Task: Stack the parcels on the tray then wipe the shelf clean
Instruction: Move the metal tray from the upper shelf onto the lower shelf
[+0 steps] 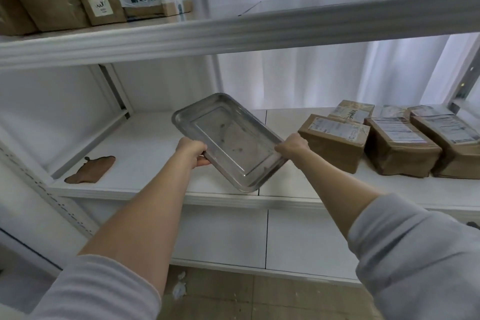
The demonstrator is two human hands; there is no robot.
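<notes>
**Tray held in both hands, no parcel on it yet**

Head view: the person holds the empty rectangular dull-metal tray [228, 138] over the white shelf board [145, 143]. The tray is turned askew, and it is not possible to tell whether it touches the board. The left hand [191, 150] grips the tray's near-left edge, with the fingers curled under the rim. The right hand [293, 145] grips the tray's right edge. The brown paper-wrapped parcels with white labels [335, 145] stand to the right of the tray, the nearest one just beside the right hand. A crumpled brown cloth [91, 169] lies well to the left of the tray.

The step in hand seems to be placing the tray. Next it probably must be set down flat. Then both hands can release it and bring the nearest parcel onto it.
</notes>
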